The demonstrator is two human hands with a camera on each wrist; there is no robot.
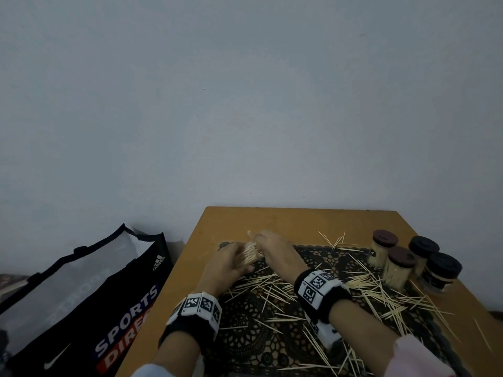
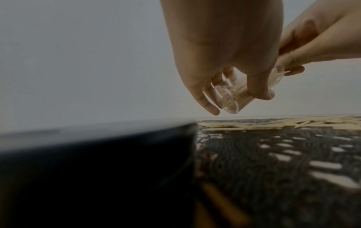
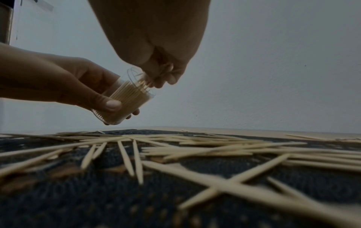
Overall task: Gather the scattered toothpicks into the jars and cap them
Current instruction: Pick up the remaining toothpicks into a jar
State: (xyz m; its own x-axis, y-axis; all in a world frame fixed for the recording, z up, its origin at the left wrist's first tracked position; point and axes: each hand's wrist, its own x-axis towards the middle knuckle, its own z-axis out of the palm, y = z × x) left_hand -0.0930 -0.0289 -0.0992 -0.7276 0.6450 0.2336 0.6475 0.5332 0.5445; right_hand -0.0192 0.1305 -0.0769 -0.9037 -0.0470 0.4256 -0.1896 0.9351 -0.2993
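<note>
Clear plastic, the open jar (image 3: 125, 100) is tilted in the air above the far left part of the black lace mat (image 1: 245, 330), already packed with toothpicks. The left hand (image 1: 228, 263) wraps its fingers (image 2: 259, 89) and thumb around the jar's body. The right hand (image 1: 275, 247) meets the jar's mouth, its fingers (image 3: 166, 77) bunched narrow on a small pinch of toothpicks at the rim. Loose toothpicks (image 1: 272, 287) lie strewn over the mat, thickest toward its right side. At the mat's far right corner stand four capped jars (image 1: 400, 265), two with brown lids and two with black. The mat covers a wooden table (image 1: 272, 221); left of the table sits a dark shopping bag (image 1: 89, 300).
</note>
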